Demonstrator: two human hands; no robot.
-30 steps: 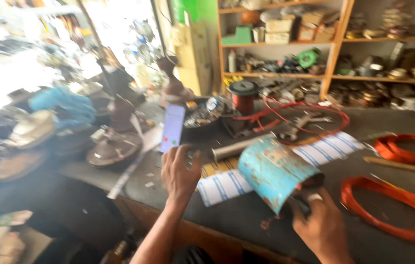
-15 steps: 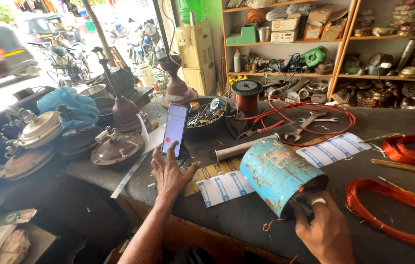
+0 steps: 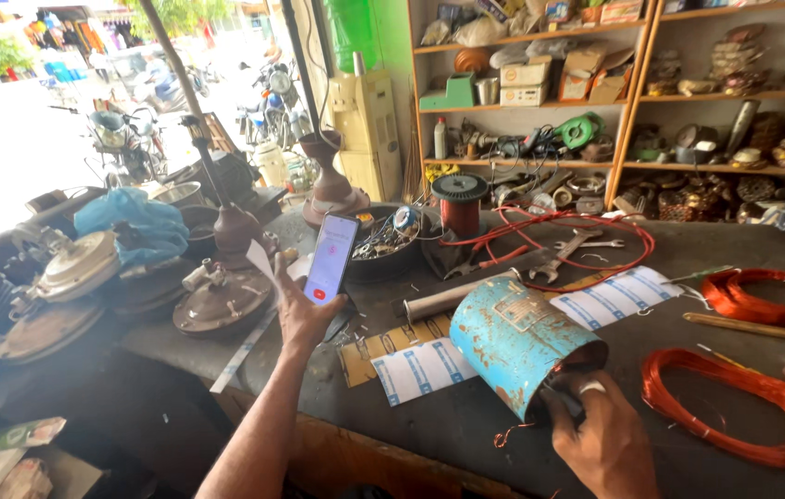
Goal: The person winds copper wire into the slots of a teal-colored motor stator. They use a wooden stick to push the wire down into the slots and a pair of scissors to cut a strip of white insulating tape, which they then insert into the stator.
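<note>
My left hand (image 3: 304, 312) holds a lit smartphone (image 3: 330, 260) upright above the left part of the workbench (image 3: 466, 416), its screen facing me. My right hand (image 3: 603, 438) grips the open near end of a rusty blue metal cylinder (image 3: 515, 337) that lies tilted on the bench, fingers curled into the opening. Blue-and-white printed sheets (image 3: 422, 370) lie flat under and beside the cylinder. A grey metal tube (image 3: 453, 296) rests just behind it.
Orange copper wire coils (image 3: 735, 407) lie at right, another coil (image 3: 772, 294) behind. A red wire spool (image 3: 460, 205), wrenches (image 3: 568, 251), a bowl of small parts (image 3: 383, 242) and a red cable loop sit at the back. Fan motor parts (image 3: 217, 300) crowd the left. Shelves of parts stand behind.
My left hand has raised the phone higher and turned it more upright. The view has tilted up and steadied. My right hand stays on the cylinder's end.
</note>
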